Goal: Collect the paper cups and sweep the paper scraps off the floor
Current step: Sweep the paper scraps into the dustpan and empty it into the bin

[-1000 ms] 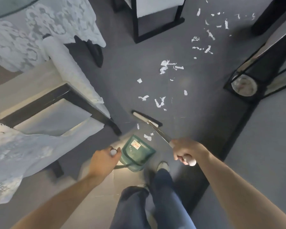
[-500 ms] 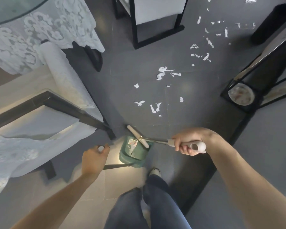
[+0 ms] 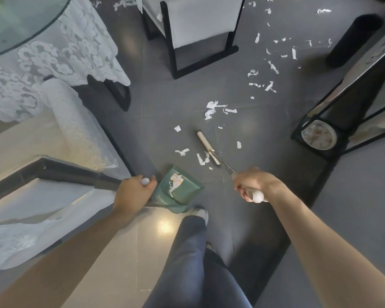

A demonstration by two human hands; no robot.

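Green plastic is catching my eye first: the dustpan [image 3: 180, 189] is sitting on the grey floor [image 3: 169, 103] just ahead of my feet, mouth facing away from me, with a red-and-white label and a few white scraps lying inside it. My left hand [image 3: 132, 193] is curling tightly round the white-capped top of the dustpan's long handle, holding it upright beside the dark frame of a chair [image 3: 60, 172] draped in white cloth.

My right hand [image 3: 252, 185] is gripping the white handle end of the broom [image 3: 209, 151], fingers wrapped fully round it. I am seeing its metal shaft running away from me and to the left, down to a narrow cream head that is lying on the floor just beyond the dustpan, apart from it. Several paper scraps [image 3: 201, 158] are lying right beside the head on its left, one more on its right, and a bigger clump is sitting a little farther out. More torn bits are spreading across the floor toward the top right, near a second chair [image 3: 200, 23] with a black frame.

A glass table with a lace cloth [image 3: 53, 52] is filling the upper left. A black stand [image 3: 333, 121] is standing at the right. I am not making out any paper cups.
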